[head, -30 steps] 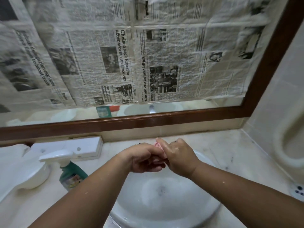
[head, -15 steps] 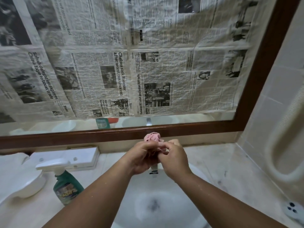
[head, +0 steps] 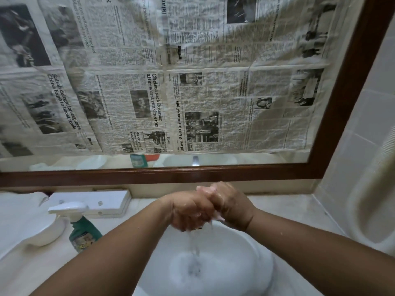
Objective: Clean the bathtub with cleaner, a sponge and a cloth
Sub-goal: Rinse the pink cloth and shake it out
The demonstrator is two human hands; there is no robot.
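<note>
Wringing the cloth (head: pixel 218 218) out, the person has left hand (head: pixel 190 212) and right hand (head: pixel 233 207) squeezed together around it, right above the basin (head: pixel 252 253), so the drips land inside. The cleaner spray bottle (head: pixel 85 233) stands just left of the basin, probably parked within reach.

Dim, soft, greenish light fell without hard shadows. The wide lens bowed the mirror frame (head: pixel 149 175) towards the edges. Falling water (head: pixel 193 246) was motion-blurred; faint wet glints lay on the hands (head: pixel 192 210).
</note>
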